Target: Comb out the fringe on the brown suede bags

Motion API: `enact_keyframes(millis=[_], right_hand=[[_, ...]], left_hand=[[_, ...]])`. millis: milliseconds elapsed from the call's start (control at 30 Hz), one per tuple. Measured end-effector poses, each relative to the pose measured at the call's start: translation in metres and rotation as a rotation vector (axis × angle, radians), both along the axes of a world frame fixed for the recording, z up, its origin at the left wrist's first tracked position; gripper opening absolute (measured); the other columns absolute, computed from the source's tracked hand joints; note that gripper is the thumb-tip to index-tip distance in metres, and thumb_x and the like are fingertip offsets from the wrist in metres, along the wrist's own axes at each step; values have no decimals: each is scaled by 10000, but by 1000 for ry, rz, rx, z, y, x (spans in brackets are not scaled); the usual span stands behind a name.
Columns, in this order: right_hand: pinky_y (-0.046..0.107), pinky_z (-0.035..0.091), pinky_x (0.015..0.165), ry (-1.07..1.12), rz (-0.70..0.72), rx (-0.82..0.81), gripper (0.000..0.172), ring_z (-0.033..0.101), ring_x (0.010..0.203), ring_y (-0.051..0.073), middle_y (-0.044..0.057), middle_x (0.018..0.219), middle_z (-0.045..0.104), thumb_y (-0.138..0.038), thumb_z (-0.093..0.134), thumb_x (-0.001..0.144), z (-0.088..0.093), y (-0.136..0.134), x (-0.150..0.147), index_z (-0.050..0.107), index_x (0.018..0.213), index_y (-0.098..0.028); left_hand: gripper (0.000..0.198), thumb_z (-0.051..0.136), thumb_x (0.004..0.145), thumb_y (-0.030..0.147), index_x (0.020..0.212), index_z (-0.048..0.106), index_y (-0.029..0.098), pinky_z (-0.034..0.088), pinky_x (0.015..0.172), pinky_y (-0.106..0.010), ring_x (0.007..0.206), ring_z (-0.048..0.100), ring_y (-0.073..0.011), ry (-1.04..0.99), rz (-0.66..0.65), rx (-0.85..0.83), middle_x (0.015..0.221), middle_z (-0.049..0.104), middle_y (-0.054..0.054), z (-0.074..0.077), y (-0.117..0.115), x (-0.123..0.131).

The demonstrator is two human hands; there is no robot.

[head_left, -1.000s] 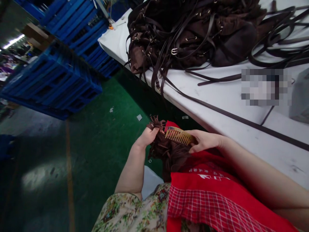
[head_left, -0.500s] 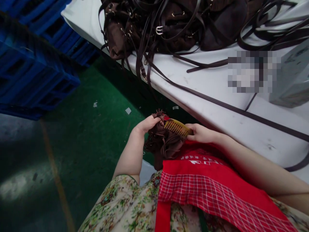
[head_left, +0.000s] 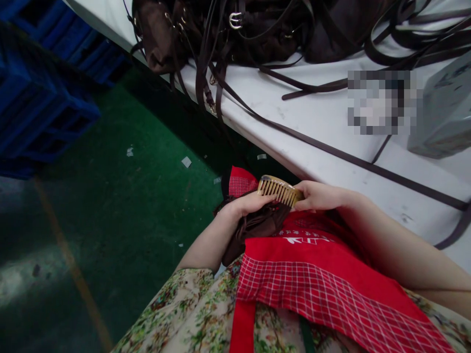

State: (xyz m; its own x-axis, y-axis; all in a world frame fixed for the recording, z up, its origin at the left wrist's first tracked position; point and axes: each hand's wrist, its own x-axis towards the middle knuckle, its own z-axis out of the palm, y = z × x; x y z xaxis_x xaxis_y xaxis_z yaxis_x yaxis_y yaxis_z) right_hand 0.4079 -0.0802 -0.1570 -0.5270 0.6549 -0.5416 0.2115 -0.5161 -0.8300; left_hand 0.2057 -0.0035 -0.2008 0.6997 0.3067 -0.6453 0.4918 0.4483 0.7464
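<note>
A yellowish wide-toothed comb (head_left: 281,190) is gripped at its right end by my right hand (head_left: 316,196), its teeth pointing down toward my body. My left hand (head_left: 253,202) lies across dark brown fringe strips (head_left: 257,223), its fingers closed over them and its fingertips close to the comb's teeth. The fringe hangs in a bunch over my lap, against the red apron (head_left: 316,255). Part of the bunch is hidden beneath my left hand, and whatever it is attached to cannot be made out.
A white-covered table (head_left: 331,142) runs along the right. On it lie a pile of dark brown bags (head_left: 272,39) with buckles, long straps (head_left: 324,142) and a grey-white block (head_left: 441,113). Blue pallets (head_left: 47,113) stand at left on the green floor (head_left: 147,206), which has paper scraps.
My left hand has moved right and over the fringe, toward the comb. The comb has shifted slightly right with my right hand. The fringe's far end has dropped, and the view has shifted a little.
</note>
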Motion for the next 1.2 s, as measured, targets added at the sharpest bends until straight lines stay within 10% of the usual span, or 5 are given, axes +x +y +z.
enact_keyframes(millis=[267, 500, 733, 1000, 1200], right_hand=[[182, 256, 370, -61, -84, -73, 317, 350, 386, 51, -82, 449, 443, -453, 689, 716, -18, 8, -1, 592, 751, -153], [206, 305, 405, -94, -145, -58, 321, 387, 416, 66, -65, 541, 519, -421, 688, 686, -37, 17, -18, 592, 830, -151], [318, 479, 761, -656, -304, 501, 304, 624, 891, 211, 95, 1015, 661, -377, 483, 899, -9, -7, -23, 526, 1124, -178], [248, 420, 674, -846, 188, 630, 275, 635, 775, 163, 44, 867, 672, -278, 300, 994, -12, -39, -56, 554, 927, -198], [264, 359, 570, -1175, 224, 552, 199, 633, 799, 205, 91, 956, 665, -241, 374, 956, -25, -15, -60, 544, 1051, -195]], left_hand=[[389, 631, 797, 445, 924, 694, 83, 487, 795, -333, 741, 641, -182, -185, 1, -466, 784, 700, -91, 4, -23, -22], [350, 674, 781, 446, 829, 679, 100, 469, 757, -266, 727, 604, -136, -258, -57, -312, 772, 657, -56, 4, -29, -30], [350, 606, 835, 449, 820, 649, 102, 458, 828, -293, 805, 612, -166, -369, 29, -302, 817, 664, -79, -3, -32, -40], [333, 635, 812, 432, 795, 640, 99, 448, 806, -289, 784, 597, -168, -391, 67, -332, 796, 653, -82, 4, -31, -40], [444, 456, 891, 535, 653, 483, 161, 421, 658, -265, 574, 479, -112, -431, 104, -228, 579, 522, -6, 6, -47, -25]])
